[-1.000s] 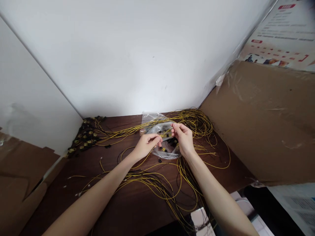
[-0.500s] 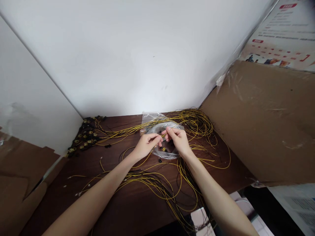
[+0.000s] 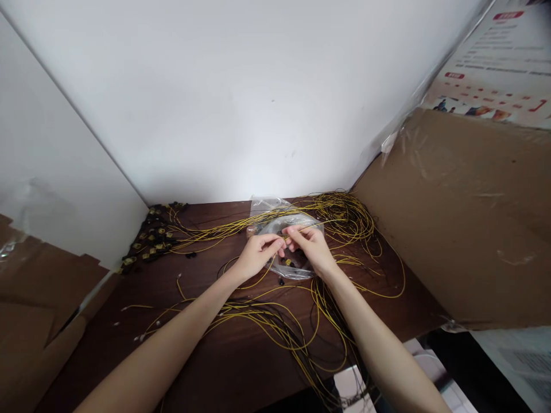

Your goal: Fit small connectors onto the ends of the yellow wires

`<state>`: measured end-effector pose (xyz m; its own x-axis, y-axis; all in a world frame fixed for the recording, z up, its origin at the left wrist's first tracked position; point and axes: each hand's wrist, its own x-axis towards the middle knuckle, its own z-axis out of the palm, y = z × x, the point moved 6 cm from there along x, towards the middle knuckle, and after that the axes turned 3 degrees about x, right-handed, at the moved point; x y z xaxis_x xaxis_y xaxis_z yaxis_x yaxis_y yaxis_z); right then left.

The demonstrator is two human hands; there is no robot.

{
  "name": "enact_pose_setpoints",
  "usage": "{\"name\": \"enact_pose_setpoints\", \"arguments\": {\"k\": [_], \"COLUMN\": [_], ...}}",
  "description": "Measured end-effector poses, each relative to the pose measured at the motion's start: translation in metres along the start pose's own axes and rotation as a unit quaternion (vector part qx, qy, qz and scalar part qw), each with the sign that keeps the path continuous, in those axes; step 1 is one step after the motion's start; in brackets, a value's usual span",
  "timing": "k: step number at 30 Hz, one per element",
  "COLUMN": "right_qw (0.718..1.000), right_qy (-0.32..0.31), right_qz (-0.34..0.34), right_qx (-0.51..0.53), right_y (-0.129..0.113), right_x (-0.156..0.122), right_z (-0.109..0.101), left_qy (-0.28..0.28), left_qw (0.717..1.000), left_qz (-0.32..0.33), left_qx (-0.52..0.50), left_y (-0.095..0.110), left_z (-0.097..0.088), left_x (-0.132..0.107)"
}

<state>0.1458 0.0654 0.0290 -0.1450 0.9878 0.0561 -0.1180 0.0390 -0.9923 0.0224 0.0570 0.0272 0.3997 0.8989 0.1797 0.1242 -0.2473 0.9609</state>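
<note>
In the head view, the left hand (image 3: 257,256) and the right hand (image 3: 313,248) are meeting at the frame's centre, thumb and fingertips of each pinching 1 thin yellow wire (image 3: 267,272); beneath them a clear plastic bag (image 3: 293,275) is holding small parts (image 3: 288,262); black-and-yellow connectors (image 3: 152,236) are lying heaped at centre left; a tangled coil (image 3: 350,221) is resting right of centre; a wire bundle (image 3: 258,316) is spreading across the lower centre.

The left hand (image 3: 257,255) and right hand (image 3: 311,246) hide part of the wire (image 3: 331,221) and bag (image 3: 297,275), while the poster (image 3: 486,89) runs off the right edge, its print (image 3: 501,50) too blurred to read.
</note>
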Motion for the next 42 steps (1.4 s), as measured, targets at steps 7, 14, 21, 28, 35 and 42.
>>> {"name": "enact_pose_setpoints", "arguments": {"k": [7, 14, 21, 28, 35, 42], "right_qw": [0.996, 0.987, 0.991, 0.994, 0.988, 0.993], "right_qy": [-0.017, 0.142, 0.118, -0.007, 0.132, 0.100], "right_qz": [-0.043, -0.062, -0.066, -0.067, -0.075, -0.067], "right_qx": [-0.079, -0.031, -0.003, -0.091, -0.040, -0.015], "right_y": [-0.008, -0.007, -0.010, -0.007, -0.010, -0.007], "right_x": [-0.001, -0.001, 0.000, 0.000, -0.001, 0.000], "right_z": [0.002, -0.023, -0.018, 0.000, -0.019, -0.013], "left_qy": [-0.005, -0.002, 0.001, 0.005, -0.002, -0.005], "left_qw": [1.000, 1.000, 1.000, 1.000, 1.000, 1.000], "left_qz": [-0.002, -0.010, -0.012, -0.008, -0.012, -0.004], "left_qx": [0.012, 0.012, 0.007, 0.009, 0.012, 0.018], "left_y": [-0.004, -0.002, -0.003, -0.004, -0.005, -0.004], "left_z": [0.000, 0.000, 0.000, -0.001, 0.000, 0.000], "left_x": [0.000, 0.000, 0.000, 0.000, 0.002, 0.001]}}
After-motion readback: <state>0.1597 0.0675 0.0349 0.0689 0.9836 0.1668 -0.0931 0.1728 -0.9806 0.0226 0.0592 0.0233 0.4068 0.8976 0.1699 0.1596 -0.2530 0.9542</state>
